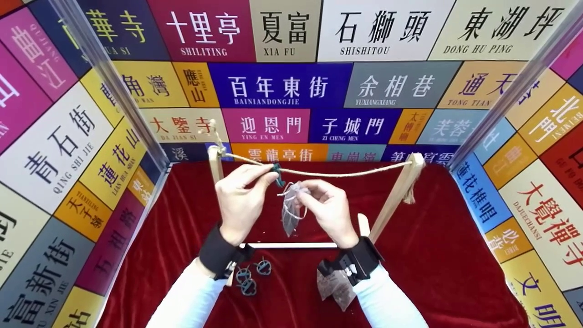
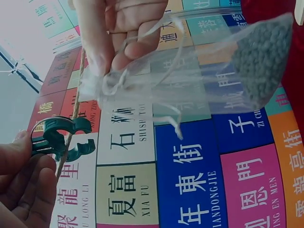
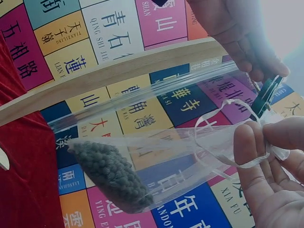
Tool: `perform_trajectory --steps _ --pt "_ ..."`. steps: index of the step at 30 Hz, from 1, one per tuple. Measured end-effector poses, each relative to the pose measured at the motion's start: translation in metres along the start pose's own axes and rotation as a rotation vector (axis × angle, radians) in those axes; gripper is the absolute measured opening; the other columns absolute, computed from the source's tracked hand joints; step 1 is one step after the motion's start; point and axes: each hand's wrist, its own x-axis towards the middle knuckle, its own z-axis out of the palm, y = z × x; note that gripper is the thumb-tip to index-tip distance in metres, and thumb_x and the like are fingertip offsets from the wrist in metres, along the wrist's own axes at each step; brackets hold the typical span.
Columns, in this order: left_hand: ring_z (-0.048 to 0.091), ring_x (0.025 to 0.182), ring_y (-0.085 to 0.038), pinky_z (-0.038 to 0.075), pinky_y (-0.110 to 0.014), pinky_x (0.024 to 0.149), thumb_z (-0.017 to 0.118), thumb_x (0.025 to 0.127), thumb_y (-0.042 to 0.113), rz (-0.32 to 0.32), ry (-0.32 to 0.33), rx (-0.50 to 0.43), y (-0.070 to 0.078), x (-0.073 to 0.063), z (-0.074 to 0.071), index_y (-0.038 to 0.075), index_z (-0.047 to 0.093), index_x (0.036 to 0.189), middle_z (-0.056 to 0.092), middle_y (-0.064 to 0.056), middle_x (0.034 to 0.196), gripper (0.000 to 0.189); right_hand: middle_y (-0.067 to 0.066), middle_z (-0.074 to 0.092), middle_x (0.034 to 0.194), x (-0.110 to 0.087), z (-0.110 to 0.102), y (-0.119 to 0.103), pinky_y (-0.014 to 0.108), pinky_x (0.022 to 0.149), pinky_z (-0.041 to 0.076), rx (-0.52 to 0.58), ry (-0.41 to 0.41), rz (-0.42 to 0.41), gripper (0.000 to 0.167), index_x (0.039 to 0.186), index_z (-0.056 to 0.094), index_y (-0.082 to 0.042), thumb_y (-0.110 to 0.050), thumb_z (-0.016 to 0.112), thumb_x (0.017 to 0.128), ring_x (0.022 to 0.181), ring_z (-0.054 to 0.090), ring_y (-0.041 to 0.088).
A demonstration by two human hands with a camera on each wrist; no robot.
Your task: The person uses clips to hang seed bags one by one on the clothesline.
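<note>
My left hand (image 1: 241,196) pinches a dark green plastic clip (image 2: 59,130) between thumb and fingers at the left part of a thin rope (image 1: 337,175). In the left wrist view the clip's jaws stand apart beside the rope. Close by on the right, my right hand (image 1: 327,205) pinches the gathered neck of a sheer drawstring pouch (image 1: 290,212). Grey-green pellets (image 3: 111,178) fill its bottom end. White drawstring loops (image 3: 202,137) hang around the fingers. The pouch's neck is near the clip, partly hidden by the right fingers.
Wooden posts (image 1: 396,200) hold the rope at both ends, with a pale bar (image 1: 291,245) low between them. Several green clips (image 1: 263,267) lie on the red cloth (image 1: 182,237). More sheer pouches (image 1: 342,291) lie near my right wrist. Sign-covered panels (image 1: 280,85) enclose the back and sides.
</note>
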Motion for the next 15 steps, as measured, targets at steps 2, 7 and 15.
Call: perform_trajectory --steps 2,7,15 --pt "0.073 0.079 -0.020 0.055 -0.021 0.076 0.088 0.078 0.000 -0.007 -0.004 0.009 -0.002 -0.002 0.000 0.004 0.084 0.096 0.078 -0.008 0.087 0.020 0.017 0.074 0.088 0.002 0.001 0.001 0.032 0.070 0.061 0.012 0.004 -0.003 0.015 0.105 0.070 0.011 0.005 0.072 0.091 0.073 0.072 0.018" --pt "0.073 0.079 -0.016 0.055 -0.024 0.072 0.088 0.078 0.003 -0.035 -0.019 0.017 -0.005 -0.003 -0.001 0.006 0.084 0.097 0.079 -0.004 0.088 0.019 0.017 0.074 0.092 0.007 0.005 0.000 0.032 0.070 0.061 0.056 0.018 -0.018 0.015 0.104 0.067 0.014 0.005 0.071 0.092 0.073 0.072 0.018" --pt "0.074 0.081 -0.018 0.056 -0.024 0.076 0.088 0.080 0.008 -0.127 -0.018 -0.025 -0.008 -0.004 -0.001 0.007 0.084 0.096 0.080 -0.003 0.090 0.016 0.016 0.076 0.100 0.017 0.013 -0.005 0.033 0.073 0.061 0.064 0.035 -0.058 0.013 0.103 0.071 0.014 0.005 0.071 0.093 0.079 0.073 0.018"
